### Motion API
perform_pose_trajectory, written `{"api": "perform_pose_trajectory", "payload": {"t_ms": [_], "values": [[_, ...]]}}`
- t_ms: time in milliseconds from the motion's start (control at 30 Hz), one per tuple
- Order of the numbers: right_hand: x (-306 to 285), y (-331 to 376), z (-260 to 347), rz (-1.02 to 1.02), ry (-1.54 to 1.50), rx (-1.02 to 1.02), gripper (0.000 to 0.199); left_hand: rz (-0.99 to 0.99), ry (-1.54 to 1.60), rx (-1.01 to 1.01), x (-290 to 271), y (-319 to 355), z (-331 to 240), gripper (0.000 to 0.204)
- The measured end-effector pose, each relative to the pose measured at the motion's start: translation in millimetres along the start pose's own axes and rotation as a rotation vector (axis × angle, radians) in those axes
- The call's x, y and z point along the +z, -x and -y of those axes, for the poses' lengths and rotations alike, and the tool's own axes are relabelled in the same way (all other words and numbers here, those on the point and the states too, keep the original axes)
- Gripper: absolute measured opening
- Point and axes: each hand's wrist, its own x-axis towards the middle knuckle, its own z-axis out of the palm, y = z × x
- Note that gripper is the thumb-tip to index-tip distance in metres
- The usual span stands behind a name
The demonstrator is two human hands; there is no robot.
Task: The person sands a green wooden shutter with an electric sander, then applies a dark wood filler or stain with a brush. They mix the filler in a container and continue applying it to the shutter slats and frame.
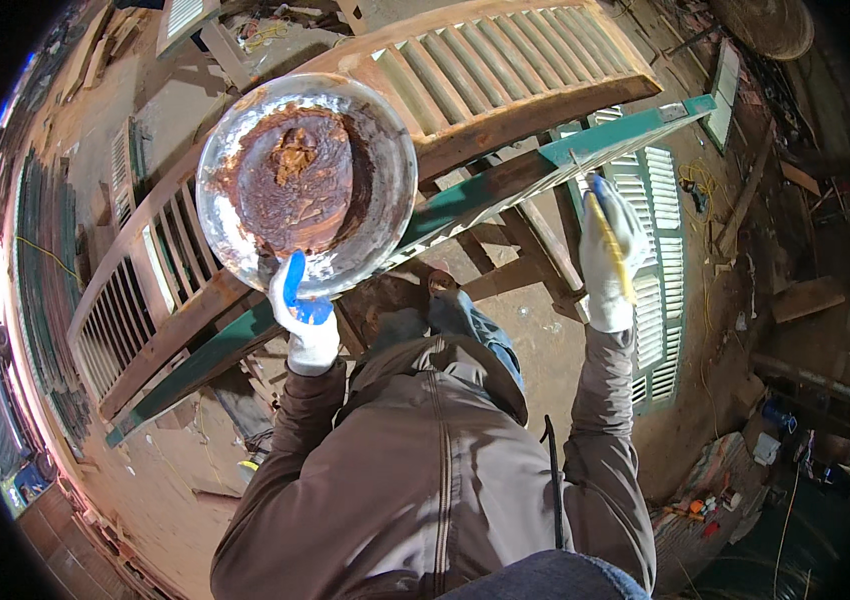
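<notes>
My left hand (307, 318), in a white glove with blue on the thumb, grips the near rim of a round metal bowl (390, 225). Thick reddish-brown paste (295, 205) coats the bowl's inside, with a lighter lump near the middle. In a matching glove, my right hand (610, 250) is closed around a slim yellow-handled tool (612, 243). Its thin tip points toward a green louvered shutter panel (600, 138); whether it touches cannot be made out. Brown covers part of this panel's green edge. The bowl hides some of the panels beneath it.
Beyond the green edge lies a bare-wood louvered shutter (505, 65). More white and green shutters (660, 250) lean at the right. Long boards (45, 290) are stacked at the far left. A yellow cord (700, 185) and tools (705, 510) lie on the floor at the right.
</notes>
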Motion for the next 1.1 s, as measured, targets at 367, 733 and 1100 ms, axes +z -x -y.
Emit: {"api": "perform_pose_trajectory", "payload": {"t_ms": [367, 733, 1100], "values": [[3, 14, 38, 0.253, 0.174, -0.264, 0.036, 0.141, 0.004, 0.058, -25, 7, 30, 0.046], [-2, -16, 26, 0.207, 0.173, -0.152, 0.035, 0.132, -0.015, 0.099, -19, 5, 29, 0.042], [-15, -32, 21, 0.214, 0.051, -0.106, 0.033, 0.136, -0.036, 0.201, -17, 5, 27, 0.047]]}}
